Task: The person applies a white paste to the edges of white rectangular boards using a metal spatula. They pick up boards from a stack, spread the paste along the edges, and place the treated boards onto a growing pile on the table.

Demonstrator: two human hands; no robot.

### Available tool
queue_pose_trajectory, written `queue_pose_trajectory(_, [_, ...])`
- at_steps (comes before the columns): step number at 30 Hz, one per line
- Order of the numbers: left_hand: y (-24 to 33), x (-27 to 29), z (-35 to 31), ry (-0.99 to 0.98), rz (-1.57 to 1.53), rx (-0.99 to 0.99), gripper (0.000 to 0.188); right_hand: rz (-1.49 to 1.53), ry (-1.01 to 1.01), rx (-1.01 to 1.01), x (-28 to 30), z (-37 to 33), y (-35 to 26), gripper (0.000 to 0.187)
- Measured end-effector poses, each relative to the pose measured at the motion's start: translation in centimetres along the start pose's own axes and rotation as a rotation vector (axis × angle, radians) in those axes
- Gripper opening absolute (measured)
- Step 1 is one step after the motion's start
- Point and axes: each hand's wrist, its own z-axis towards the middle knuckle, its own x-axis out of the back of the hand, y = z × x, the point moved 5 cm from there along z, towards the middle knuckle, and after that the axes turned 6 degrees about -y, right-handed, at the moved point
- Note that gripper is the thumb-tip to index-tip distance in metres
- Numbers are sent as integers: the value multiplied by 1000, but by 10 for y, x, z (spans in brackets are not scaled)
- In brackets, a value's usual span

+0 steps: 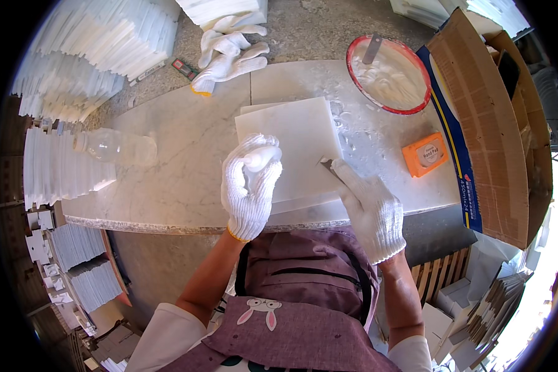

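Both my hands wear white knit gloves. My left hand, its fingers curled, holds a small white rounded thing over the tiles; its kind is unclear. In my right hand is a narrow metal scraper, mostly covered by the fingers, its tip at the right edge of the top tile. This square white tile lies flat on the stone tabletop, with the edges of other tiles showing beneath it.
Right of the tiles are an orange box, a red-rimmed bowl of white paste with a metal blade in it, and a large cardboard box. To the left are a clear bottle and stacked tiles. Spare gloves lie at the back.
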Motion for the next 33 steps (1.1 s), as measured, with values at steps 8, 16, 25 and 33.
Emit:
queue_pose_trajectory(8, [-1, -1, -1, 2, -18, 21, 37, 2, -1, -11, 0, 4, -2, 40])
queue_pose_trajectory(16, [-4, 0, -1, -12, 10, -38, 37, -83, -97, -73, 5, -5, -8, 40])
queue_pose_trajectory(25, [0, -3, -1, 22, -78, 69, 31, -131, -82, 4, 4, 12, -9, 43])
queue_pose_trajectory(33, [-1, 0, -1, 27, 39, -5, 31, -124, -145, -40, 8, -3, -10, 43])
